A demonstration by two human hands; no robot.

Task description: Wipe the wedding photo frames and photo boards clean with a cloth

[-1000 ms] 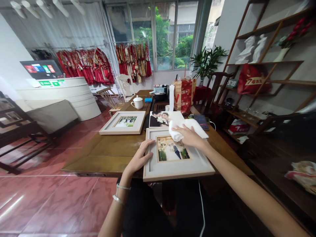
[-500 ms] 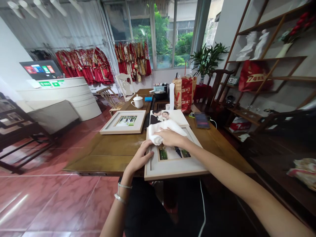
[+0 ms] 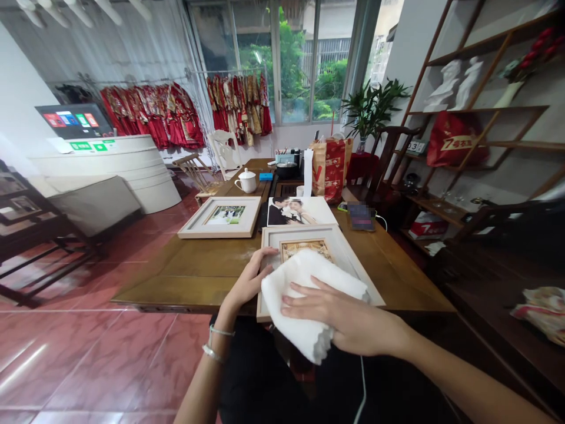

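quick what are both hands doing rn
Left hand: open, fingers flat on the picture frame's left edge.
Right hand: open, fingers spread over the white cloth on the frame.

Wooden table [image 3: 198,277]: 2nd picture frame [image 3: 219,217] at far left, photo print [image 3: 300,211] next to it, phone [image 3: 361,216] to the right. Behind: white lidded cup [image 3: 246,181], red gift bag [image 3: 331,168], potted plant [image 3: 371,109] by the window. Red dresses [image 3: 152,118] on a rack at back; shelf on right w/ two white statues [image 3: 459,85].

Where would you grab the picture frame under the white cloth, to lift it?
Probably its near wooden edge, from the front: the picture frame lies flat, and that edge seems to overhang the table, leaving room for fingers underneath.
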